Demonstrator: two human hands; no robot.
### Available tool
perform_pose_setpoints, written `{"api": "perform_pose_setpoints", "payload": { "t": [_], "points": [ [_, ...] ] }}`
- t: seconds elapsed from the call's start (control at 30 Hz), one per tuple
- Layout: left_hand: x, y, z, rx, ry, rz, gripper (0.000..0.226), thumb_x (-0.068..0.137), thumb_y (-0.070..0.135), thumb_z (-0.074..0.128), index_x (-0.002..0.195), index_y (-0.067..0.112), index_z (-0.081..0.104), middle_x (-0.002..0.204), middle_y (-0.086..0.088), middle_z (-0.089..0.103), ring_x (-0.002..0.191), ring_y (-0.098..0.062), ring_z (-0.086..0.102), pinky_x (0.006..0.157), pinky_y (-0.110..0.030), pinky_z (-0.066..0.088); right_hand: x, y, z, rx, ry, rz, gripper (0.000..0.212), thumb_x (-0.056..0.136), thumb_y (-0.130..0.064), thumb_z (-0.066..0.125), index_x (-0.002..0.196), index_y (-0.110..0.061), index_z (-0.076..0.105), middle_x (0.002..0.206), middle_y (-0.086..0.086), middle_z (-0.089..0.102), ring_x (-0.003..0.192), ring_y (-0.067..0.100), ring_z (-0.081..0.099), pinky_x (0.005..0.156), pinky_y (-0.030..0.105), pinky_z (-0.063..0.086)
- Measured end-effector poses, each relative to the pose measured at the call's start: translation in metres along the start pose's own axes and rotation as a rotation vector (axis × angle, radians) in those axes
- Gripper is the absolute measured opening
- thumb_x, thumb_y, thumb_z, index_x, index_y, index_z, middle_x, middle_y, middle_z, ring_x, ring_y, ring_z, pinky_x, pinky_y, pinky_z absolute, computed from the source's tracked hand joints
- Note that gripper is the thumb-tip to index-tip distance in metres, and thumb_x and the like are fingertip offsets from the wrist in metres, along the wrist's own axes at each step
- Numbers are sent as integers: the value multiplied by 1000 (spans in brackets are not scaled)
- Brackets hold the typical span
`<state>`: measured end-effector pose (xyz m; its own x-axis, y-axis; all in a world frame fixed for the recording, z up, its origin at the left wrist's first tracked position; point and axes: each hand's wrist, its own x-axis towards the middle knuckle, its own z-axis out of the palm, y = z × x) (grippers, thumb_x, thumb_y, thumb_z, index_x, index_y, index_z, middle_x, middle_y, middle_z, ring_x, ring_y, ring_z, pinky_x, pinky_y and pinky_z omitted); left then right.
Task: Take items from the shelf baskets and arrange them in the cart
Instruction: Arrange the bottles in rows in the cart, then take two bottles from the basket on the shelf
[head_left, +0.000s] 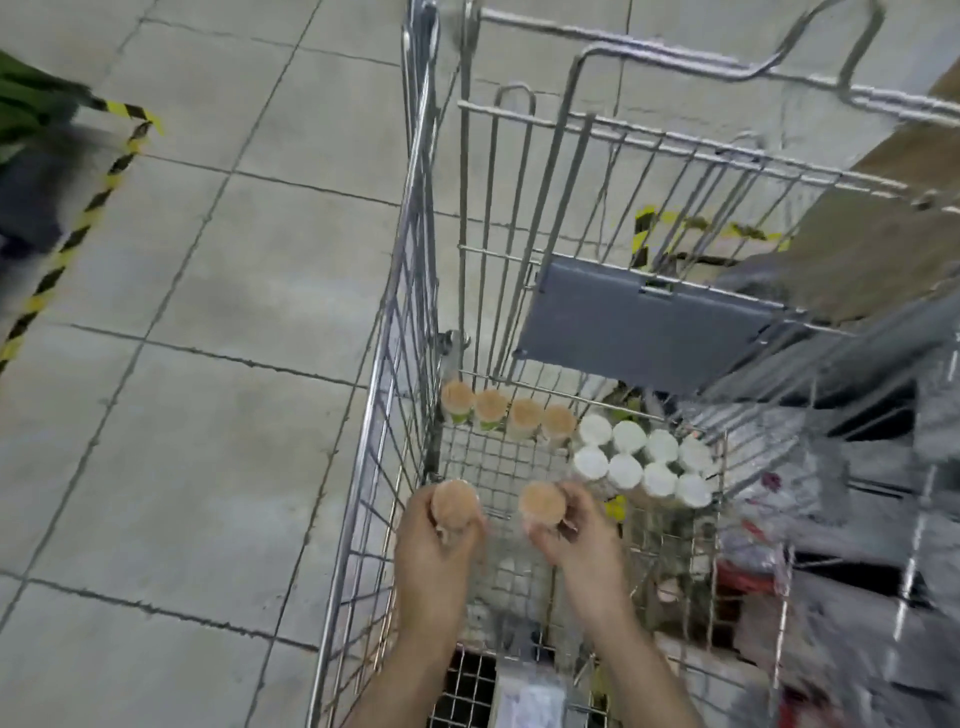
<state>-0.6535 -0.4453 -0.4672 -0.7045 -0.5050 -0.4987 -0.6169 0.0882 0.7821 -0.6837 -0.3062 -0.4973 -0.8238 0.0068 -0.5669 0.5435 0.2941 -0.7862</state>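
1. Head view, hands: the left hand (441, 540) curls its fingers round one orange-capped bottle (455, 504), held upright over the near left part of the wire cart (415, 312); the right hand (576, 530) grips a second orange-capped bottle (543, 503) the same way, a little to the right; the two held bottles are apart from each other.
2. Head view, counts: four orange-capped bottles stand in a row (508, 410) along the far wall of the cart's basket, caps touching or nearly so; eight white-capped bottles (644, 460) stand just right of them in two rows of four; with the two in the hands, six orange caps show in all.
3. Head view, cart: a grey plastic flap (639, 327) hangs tilted on the far wire panel above the rows; the mesh floor between the hands and the rows is bare wire.
4. Head view, room: the cart stands on grey floor tiles (208, 312); yellow-and-black striped tape (78, 234) runs across the tiles at left; the right edge is blurred, red and grey shapes I cannot tell apart.
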Motion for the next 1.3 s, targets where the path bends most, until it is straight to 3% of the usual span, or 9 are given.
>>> {"api": "perform_pose_setpoints", "payload": {
  "t": [0.17,0.33,0.53,0.63,0.77,0.83,1.03,1.17,1.3],
  "points": [
    [39,-29,32,-44,106,-91,40,84,14,71,121,20,56,108,10,63,103,-14,59,83,-19,48,52,30,23,-29,24,-5,48,76,9,73,118,-11,60,118,5,64,110,20,60,90,23,50],
    [81,-45,57,-61,149,-55,36,83,11,69,108,33,57,103,10,65,101,-12,62,88,-29,50,93,43,51,-29,9,-9,53,77,-1,77,123,-19,57,122,3,62,110,17,60,96,34,50],
    [111,-54,79,-30,246,-31,45,83,18,71,123,22,51,112,8,63,107,-14,60,90,-29,47,119,51,76,-55,72,-91,52,74,-10,80,110,-34,53,104,-23,63,98,-9,59,90,32,53],
    [119,-59,85,-30,233,-11,53,85,13,68,135,15,49,127,1,59,120,-14,54,104,-36,43,126,59,84,-34,107,-126,45,74,-9,80,112,-23,59,109,-11,64,103,3,60,90,38,53],
    [127,-63,88,-9,262,-24,58,87,12,66,141,16,44,135,-1,56,126,-16,51,107,-39,41,129,63,91,-7,131,-118,51,79,-6,76,125,-19,57,122,-2,52,110,9,56,80,4,47],
    [129,-65,89,-16,261,-41,57,87,15,66,141,17,44,134,-1,57,124,-16,53,106,-39,42,129,64,94,13,143,-127,49,81,-8,75,123,-25,56,121,-5,52,110,10,56,76,0,44],
    [131,-68,89,-65,208,-47,45,88,12,63,131,19,51,120,2,63,111,-16,60,96,-42,49,130,63,100,28,201,-137,51,80,-9,75,119,-33,51,121,-10,56,114,12,57,95,38,51],
    [127,-68,89,-117,189,-53,46,91,6,55,135,18,48,127,1,60,114,-15,59,100,-39,47,129,65,100,30,200,-135,51,79,-7,75,102,-45,48,109,-21,61,103,-3,58,92,33,52],
    [118,-66,88,-160,227,-55,40,93,3,50,129,19,53,121,8,62,108,-3,60,93,-27,49,129,67,98,17,143,-131,46,84,-9,70,123,-27,55,119,-15,61,112,3,57,96,40,50]
  ]
}}
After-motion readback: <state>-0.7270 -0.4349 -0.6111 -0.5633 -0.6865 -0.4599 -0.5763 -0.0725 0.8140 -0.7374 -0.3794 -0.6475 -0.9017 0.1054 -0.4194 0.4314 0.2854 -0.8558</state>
